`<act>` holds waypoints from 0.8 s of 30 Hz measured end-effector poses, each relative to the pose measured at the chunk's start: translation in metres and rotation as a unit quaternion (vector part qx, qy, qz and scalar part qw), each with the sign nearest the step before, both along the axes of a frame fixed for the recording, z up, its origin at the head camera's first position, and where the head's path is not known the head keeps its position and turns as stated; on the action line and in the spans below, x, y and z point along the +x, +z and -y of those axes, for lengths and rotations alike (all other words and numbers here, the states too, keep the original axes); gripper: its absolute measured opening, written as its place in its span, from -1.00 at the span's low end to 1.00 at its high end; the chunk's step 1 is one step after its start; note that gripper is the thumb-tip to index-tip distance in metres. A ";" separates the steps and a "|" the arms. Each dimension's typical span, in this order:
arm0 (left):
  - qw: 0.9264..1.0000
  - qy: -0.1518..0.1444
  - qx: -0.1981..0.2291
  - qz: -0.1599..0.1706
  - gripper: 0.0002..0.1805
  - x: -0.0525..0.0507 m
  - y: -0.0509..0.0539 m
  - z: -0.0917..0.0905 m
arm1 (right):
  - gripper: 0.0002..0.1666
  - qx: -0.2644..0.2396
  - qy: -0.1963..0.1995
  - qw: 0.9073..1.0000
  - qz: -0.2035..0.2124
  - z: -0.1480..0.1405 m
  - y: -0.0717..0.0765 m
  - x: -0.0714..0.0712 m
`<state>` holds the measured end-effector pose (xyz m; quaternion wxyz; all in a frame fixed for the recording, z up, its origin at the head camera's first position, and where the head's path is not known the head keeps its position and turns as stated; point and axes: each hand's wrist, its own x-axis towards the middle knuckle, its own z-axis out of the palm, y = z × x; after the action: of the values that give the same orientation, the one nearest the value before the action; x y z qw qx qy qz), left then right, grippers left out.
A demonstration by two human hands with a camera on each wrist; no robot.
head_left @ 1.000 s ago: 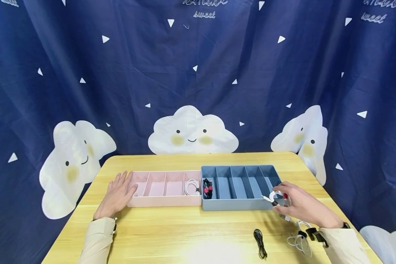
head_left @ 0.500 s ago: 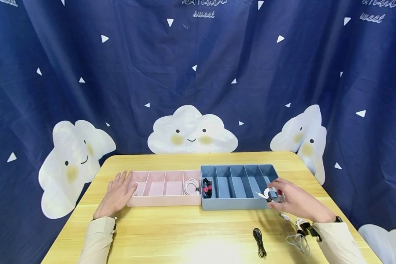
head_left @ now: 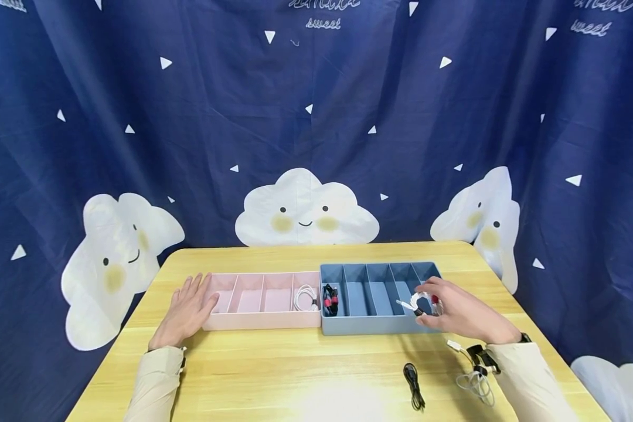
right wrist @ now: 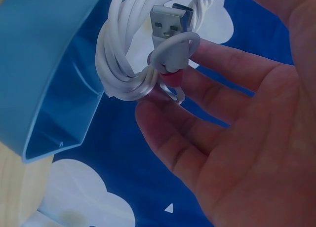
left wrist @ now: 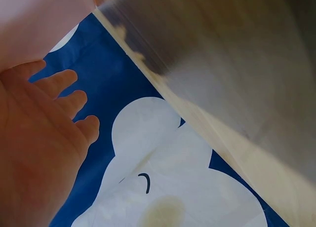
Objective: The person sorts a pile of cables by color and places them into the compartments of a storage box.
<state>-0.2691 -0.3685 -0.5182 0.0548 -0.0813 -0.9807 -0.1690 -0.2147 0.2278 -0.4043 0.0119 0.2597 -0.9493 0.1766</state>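
My right hand (head_left: 461, 310) pinches a coiled white USB cable (right wrist: 121, 49) above the right end of the blue divided box (head_left: 380, 326). In the right wrist view the cable's metal USB plug (right wrist: 170, 22) and a red tie show beside the fingers. My left hand (head_left: 184, 310) rests with extended fingers on the left end of the pink divided box (head_left: 264, 320); it holds nothing. A coiled white cable (head_left: 306, 298) lies in the pink box's rightmost compartment. Black cables with red ties (head_left: 330, 300) sit in the blue box's leftmost compartment.
A bundled black cable (head_left: 414, 387) lies on the wooden table (head_left: 253, 375) in front of the blue box. Another white cable (head_left: 475, 384) with a black tie lies near the right sleeve. A dark blue curtain (head_left: 316, 117) hangs behind the table.
My right hand has moved left along the blue box, carrying the coiled white cable with it. The left hand stays in place on the pink box.
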 end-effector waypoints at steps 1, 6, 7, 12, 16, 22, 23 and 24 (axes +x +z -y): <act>1.000 0.000 0.000 -0.001 -0.19 0.000 0.000 0.000 | -0.37 0.000 0.001 1.000 -0.001 0.001 0.001 -0.001; 1.000 -0.002 0.003 0.000 -0.18 -0.002 -0.002 0.001 | -0.36 0.001 0.001 1.000 0.003 0.008 0.004 -0.002; 1.000 -0.002 0.003 0.000 -0.18 -0.002 -0.002 0.001 | -0.37 0.001 0.002 1.000 0.003 0.009 0.004 -0.002; 1.000 -0.004 0.006 -0.002 -0.19 -0.002 -0.001 0.001 | -0.39 -0.006 0.004 1.000 0.000 0.014 0.005 -0.002; 1.000 -0.004 0.005 -0.002 -0.20 -0.002 0.000 0.000 | -0.39 -0.005 0.008 1.000 0.000 0.019 0.007 -0.005; 1.000 -0.005 0.005 -0.001 -0.19 -0.002 0.001 0.000 | -0.34 -0.001 0.003 1.000 0.017 0.031 0.012 -0.010; 1.000 -0.005 0.005 0.000 -0.19 -0.002 0.001 -0.001 | -0.34 0.000 0.003 1.000 0.019 0.033 0.013 -0.012; 1.000 -0.005 0.005 0.000 -0.19 -0.002 0.001 -0.001 | -0.34 0.000 0.005 1.000 0.019 0.035 0.014 -0.013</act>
<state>-0.2709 -0.3678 -0.5170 0.0548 -0.0858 -0.9795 -0.1737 -0.2277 0.1932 -0.3905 -0.0070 0.2608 -0.9481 0.1817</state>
